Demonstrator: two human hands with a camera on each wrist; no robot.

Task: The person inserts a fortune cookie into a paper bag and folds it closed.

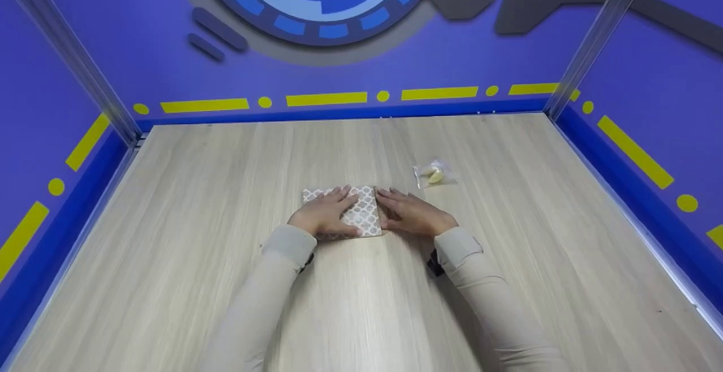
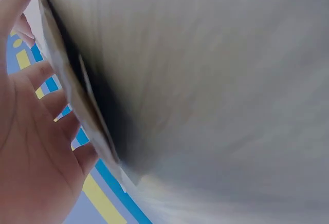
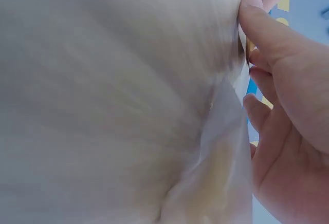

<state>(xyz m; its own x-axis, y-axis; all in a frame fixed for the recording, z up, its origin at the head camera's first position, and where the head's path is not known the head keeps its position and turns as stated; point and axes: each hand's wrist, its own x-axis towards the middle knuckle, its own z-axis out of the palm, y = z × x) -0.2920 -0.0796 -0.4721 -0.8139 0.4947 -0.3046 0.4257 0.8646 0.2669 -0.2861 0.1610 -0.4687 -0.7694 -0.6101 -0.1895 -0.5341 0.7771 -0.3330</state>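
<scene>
A flat, folded piece of paper (image 1: 367,214) with a white lattice pattern lies on the table, and a narrow brown strip shows along its right edge. Across its left half rests my left hand (image 1: 326,213), palm down with fingers extended. My right hand (image 1: 415,214) touches the right edge, its fingertips along the brown strip and its thumb at the near corner. Seen from the left wrist, the paper's edge (image 2: 77,88) is layered and slightly raised beside the left hand's fingers. In the right wrist view, the right thumb (image 3: 262,26) lies against the paper's edge.
Just beyond the right hand lies a small clear plastic packet (image 1: 434,174) with a pale yellow curved piece inside. The wooden table (image 1: 197,191) is bounded by blue-purple panels (image 1: 124,39) with yellow markings at the back and both sides.
</scene>
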